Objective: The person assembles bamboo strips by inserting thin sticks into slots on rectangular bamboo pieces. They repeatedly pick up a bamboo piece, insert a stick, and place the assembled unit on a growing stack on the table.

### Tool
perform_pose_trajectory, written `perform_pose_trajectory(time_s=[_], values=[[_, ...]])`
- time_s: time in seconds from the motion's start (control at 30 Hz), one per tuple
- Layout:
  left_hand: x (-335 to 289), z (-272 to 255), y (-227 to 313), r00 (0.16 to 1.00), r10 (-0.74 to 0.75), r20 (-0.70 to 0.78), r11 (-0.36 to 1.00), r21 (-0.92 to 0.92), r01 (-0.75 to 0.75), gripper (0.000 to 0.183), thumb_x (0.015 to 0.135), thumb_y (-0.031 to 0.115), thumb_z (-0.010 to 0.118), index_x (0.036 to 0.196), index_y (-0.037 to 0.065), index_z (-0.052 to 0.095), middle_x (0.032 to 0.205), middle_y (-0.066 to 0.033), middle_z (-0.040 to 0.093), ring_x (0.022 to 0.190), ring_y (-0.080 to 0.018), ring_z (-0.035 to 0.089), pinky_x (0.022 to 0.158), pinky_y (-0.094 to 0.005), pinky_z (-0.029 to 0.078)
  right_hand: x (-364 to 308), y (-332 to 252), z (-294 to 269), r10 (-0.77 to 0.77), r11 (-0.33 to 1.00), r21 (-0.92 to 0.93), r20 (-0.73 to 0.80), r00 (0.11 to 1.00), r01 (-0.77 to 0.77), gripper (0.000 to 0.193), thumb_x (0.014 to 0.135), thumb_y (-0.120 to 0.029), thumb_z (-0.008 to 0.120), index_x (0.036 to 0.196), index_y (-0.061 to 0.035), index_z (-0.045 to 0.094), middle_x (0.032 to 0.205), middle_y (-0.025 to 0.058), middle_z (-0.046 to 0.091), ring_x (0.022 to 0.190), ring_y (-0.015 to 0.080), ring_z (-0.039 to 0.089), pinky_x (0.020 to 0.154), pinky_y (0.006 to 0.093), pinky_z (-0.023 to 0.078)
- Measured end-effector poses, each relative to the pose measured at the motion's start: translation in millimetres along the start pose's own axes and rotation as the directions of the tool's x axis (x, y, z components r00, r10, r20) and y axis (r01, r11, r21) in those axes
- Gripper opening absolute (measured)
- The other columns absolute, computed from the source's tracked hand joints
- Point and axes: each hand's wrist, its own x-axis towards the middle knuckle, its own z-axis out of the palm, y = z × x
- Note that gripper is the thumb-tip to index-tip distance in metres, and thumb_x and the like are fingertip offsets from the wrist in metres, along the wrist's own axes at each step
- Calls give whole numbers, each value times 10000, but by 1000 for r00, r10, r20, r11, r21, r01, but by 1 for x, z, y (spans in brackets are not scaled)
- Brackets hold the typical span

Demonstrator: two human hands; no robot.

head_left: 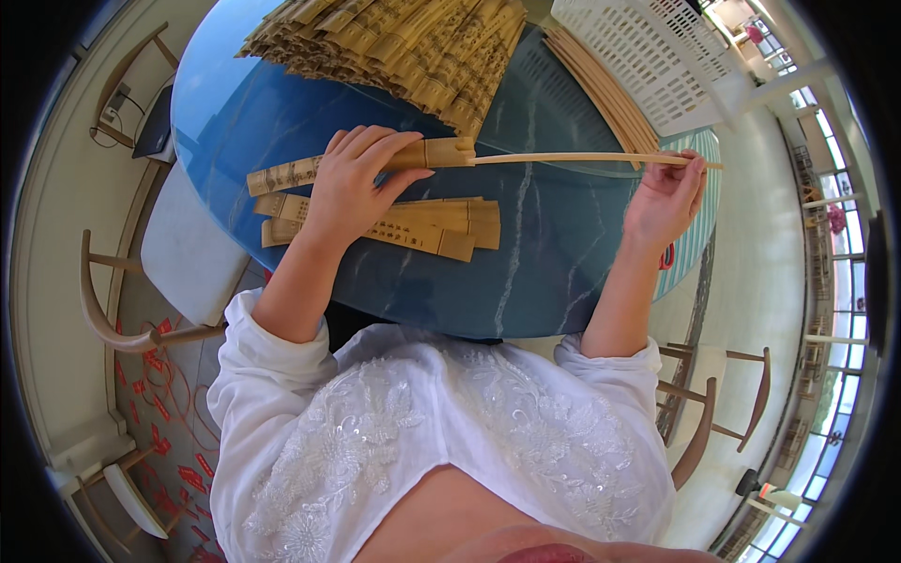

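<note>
My left hand is closed around a long tan printed paper sleeve, fingers over the top and thumb along the near side. From the sleeve's right end runs a slender pale wooden stick, like a chopstick, its left end at or inside the mouth. My right hand pinches this stick near its far right end. Beneath my left forearm, several flat sleeves with dark print lie overlapping on the dark blue marbled table; the forearm hides part of them.
A large fanned heap of tan sleeves covers the table's far side. Several loose sticks lie beside a white perforated plastic basket at the far right. A red item shows by my right wrist. Wooden chairs stand around the table.
</note>
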Motion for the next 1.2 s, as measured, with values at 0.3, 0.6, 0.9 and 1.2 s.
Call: perform_pose_trajectory(time_s=[0.3,0.6,0.9,1.2], values=[[0,-1,2,999,46,-9,999,-7,-46,413,746,243,848,1108,95,714,975,-47,687,858,-238,627,770,-358,472,-3,1,9,-7,990,-140,-14,1000,5,251,1051,-277,552,992,-40,610,840,67,642,754,131,607,732,281,504],[0,0,2,998,43,-41,999,-10,-43,410,745,231,850,1100,78,712,966,-54,689,854,-241,630,771,-356,477,-25,15,24,295,953,-150,245,924,-265,182,1026,-196,602,1041,-19,641,847,68,646,754,121,564,719,251,456],[-1,0,2,998,44,-33,999,9,-44,411,745,230,849,1100,74,711,968,-52,688,859,-243,630,783,-363,483,-45,21,41,444,888,-284,318,837,-363,258,999,-164,647,1201,-6,627,876,49,653,801,106,582,754,243,470],[0,0,2,999,17,-46,1000,1,-17,415,747,229,848,1107,73,714,960,-50,681,849,-239,626,773,-360,478,-39,18,31,32,862,-494,276,961,114,159,947,-65,702,1087,7,680,922,59,687,815,116,652,735,228,519]])
